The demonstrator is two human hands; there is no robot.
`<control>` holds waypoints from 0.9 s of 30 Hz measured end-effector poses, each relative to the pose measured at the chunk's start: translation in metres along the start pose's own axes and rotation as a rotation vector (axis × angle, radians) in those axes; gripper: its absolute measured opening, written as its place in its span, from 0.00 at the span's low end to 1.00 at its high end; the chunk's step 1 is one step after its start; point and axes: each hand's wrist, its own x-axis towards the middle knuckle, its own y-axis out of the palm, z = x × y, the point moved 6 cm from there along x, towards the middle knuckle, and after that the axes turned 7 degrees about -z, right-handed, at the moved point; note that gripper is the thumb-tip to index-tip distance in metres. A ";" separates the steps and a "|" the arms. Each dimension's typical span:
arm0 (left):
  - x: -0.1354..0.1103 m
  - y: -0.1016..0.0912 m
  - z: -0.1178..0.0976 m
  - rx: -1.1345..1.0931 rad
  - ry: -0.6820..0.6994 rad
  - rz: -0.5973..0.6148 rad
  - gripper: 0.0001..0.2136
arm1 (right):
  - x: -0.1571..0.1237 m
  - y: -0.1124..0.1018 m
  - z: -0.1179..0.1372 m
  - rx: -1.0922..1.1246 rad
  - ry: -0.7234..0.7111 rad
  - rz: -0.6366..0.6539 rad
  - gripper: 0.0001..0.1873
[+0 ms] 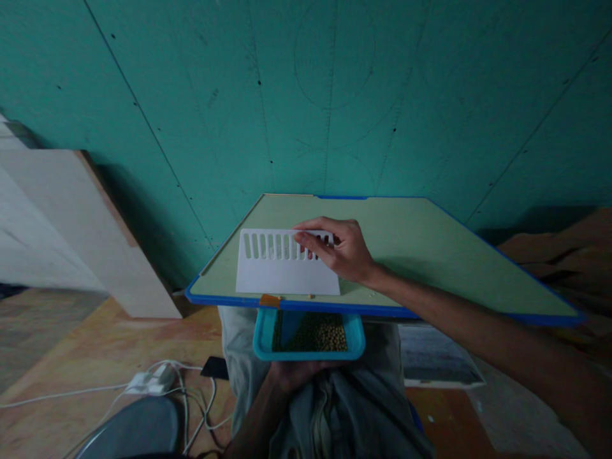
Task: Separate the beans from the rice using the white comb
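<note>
My right hand (342, 248) pinches the top edge of a white slotted plastic sheet (287, 277), thumb in front. The sheet stands on its long edge near the table's front, its row of slots uppermost. Small pale beans (310, 296) lie by its lower edge. Below the table edge, my left hand (303, 375) holds a turquoise plastic tray (261, 344) from underneath; most of its fingers are hidden. Inside the tray are green beans (306, 335) to the left and middle, and pale tan beans (332, 336) to the right.
The pale green tabletop (382, 220) has blue edging and a piece of brown tape (270, 300) at the front. A green wall (306, 95) rises behind it. At left are a leaning board (90, 236), white cables with a power strip (153, 381) and a grey stool (138, 427).
</note>
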 end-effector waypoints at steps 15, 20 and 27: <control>-0.002 0.007 -0.002 0.021 0.008 -0.059 0.23 | -0.001 0.003 -0.001 -0.036 -0.013 0.024 0.13; -0.002 0.006 -0.003 0.017 -0.001 -0.112 0.24 | -0.001 0.003 0.000 -0.015 -0.013 0.021 0.13; -0.002 -0.002 -0.001 -0.006 0.002 -0.182 0.26 | -0.003 0.004 0.000 -0.069 0.006 0.048 0.14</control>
